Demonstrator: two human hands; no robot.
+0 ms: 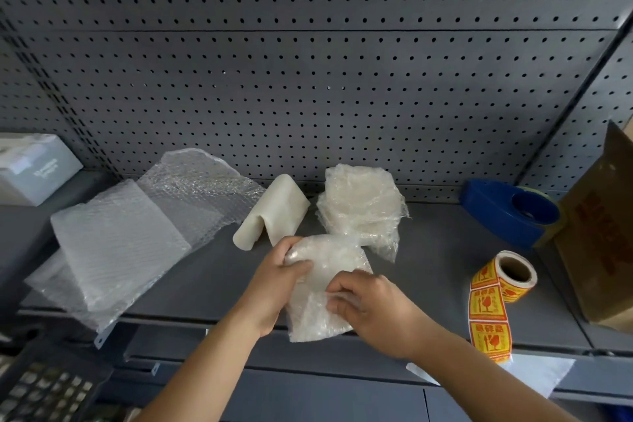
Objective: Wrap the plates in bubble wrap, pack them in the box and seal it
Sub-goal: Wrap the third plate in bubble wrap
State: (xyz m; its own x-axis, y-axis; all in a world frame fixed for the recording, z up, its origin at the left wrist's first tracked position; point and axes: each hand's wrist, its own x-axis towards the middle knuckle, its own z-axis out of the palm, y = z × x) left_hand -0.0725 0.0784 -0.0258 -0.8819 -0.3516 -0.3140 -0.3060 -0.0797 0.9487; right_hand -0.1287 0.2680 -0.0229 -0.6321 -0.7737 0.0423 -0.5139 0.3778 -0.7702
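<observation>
A plate bundled in bubble wrap (pixel 325 271) is held over the front of the grey shelf (pixel 428 250). My left hand (pixel 277 279) grips its upper left edge, thumb on top. My right hand (pixel 366 305) pinches a fold of the wrap at its lower right. Behind it lies a second wrapped bundle (pixel 361 205). A curled white foam sheet (pixel 274 209) stands to the left of that. Loose bubble wrap sheets (pixel 137 226) lie spread at the left. The brown cardboard box (pixel 603 226) stands at the far right, partly out of frame.
A blue tape dispenser (pixel 510 212) sits beside the box. A roll of red and yellow fragile stickers (pixel 503 281) trails a strip over the shelf edge. A grey box (pixel 34 168) is at the far left, a keyboard (pixel 44 390) at lower left. A pegboard wall backs the shelf.
</observation>
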